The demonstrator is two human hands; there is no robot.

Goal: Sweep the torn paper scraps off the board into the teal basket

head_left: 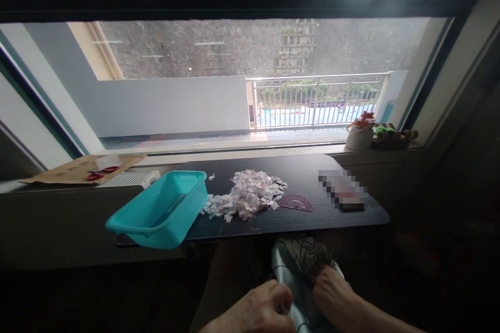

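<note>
A shiny silver-grey bag (287, 270) with a black-and-pale patterned fabric part (307, 252) rests at my lap, below the table's front edge. My left hand (260, 307) is closed, fingers curled, at the bag's left side and appears to grip it. On the other side, my right hand (332, 291) reaches down against the patterned fabric. Its fingertips are hidden there, so what they hold does not show. Beyond my hands, a heap of small paper scraps (253, 192) lies on the dark table (300, 169). A pink protractor (297, 203) touches the heap's right edge.
A turquoise plastic basin (156, 234) stands at the table's left end. At the right lies a blurred-out phone-like object (344, 190). Red-handled scissors (102, 173) rest on brown paper (66, 171) on the sill. A white pot (358, 138) stands by the window.
</note>
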